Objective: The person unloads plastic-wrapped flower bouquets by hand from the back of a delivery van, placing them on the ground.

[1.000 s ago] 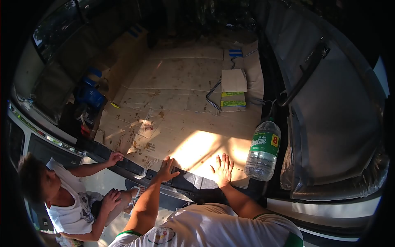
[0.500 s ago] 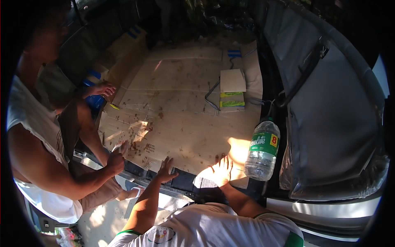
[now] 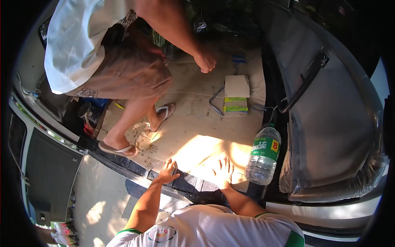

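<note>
My left hand rests on the front edge of a flattened cardboard sheet, holding nothing, fingers stretched out. Farther right, my right hand lies with spread fingers on the sunlit part of the sheet. Beside it, to the right, a large clear plastic bottle with a green label and green cap lies near the sheet's right edge. Some liquid seems to be inside it. Behind the bottle is a small cardboard piece with yellow-green strips and a dark cord.
Another person's foot in a flip-flop is on the left front of the sheet; that person's hand hangs above its far part. A grey padded panel with a dark strut walls the right side. An open door panel stands left.
The other person has moved from beside the cargo bed up onto the cardboard, bending toward its far end. My hands stay nearly in place. More sunlight falls between them.
</note>
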Available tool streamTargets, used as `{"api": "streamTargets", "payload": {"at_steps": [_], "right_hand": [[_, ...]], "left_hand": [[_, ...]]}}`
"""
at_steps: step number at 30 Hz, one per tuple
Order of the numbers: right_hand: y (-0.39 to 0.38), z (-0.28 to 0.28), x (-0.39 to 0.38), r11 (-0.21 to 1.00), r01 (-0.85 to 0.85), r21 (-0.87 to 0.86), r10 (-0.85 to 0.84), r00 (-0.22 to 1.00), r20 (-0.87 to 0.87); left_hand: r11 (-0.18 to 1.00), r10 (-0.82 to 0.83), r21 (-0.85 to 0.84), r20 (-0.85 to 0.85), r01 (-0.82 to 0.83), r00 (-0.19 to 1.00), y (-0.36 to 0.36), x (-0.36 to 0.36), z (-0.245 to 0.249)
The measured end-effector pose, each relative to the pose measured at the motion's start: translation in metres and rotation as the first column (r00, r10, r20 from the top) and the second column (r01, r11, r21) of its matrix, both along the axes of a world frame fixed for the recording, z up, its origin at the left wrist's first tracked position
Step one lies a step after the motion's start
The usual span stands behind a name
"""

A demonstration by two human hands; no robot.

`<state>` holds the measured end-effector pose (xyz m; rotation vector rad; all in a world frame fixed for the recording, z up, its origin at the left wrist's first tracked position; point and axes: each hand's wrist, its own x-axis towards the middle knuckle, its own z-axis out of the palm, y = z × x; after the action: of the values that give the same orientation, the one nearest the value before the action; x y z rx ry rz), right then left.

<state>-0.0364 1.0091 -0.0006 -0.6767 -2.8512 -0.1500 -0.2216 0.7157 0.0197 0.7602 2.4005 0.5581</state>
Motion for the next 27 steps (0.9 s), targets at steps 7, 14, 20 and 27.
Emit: {"api": "streamTargets", "payload": {"at_steps": [7,14,20,27], "right_hand": [[0.017,-0.010,0.007,0.999,-0.046,-0.025,0.044,0.997,-0.069],[0.041,0.034,0.003,0.961,-0.047,-0.274,0.027,0.997,-0.075],[0.029,0.084,-0.019,0.607,-0.201,-0.769,-0.091,0.944,-0.319],[0.008,0.167,-0.112,0.783,-0.449,-0.430,0.151,0.809,-0.569]], "left_hand": [[0.859,0.394,0.329,0.067,-0.393,0.917,-0.012,0.023,0.032],[0.493,0.781,0.582,0.032,-0.646,0.624,-0.057,-0.033,0.128],[0.441,0.848,0.858,-0.302,-0.264,0.435,-0.085,-0.119,0.316],[0.477,0.833,0.875,-0.419,-0.084,0.362,-0.033,-0.160,0.498]]}}
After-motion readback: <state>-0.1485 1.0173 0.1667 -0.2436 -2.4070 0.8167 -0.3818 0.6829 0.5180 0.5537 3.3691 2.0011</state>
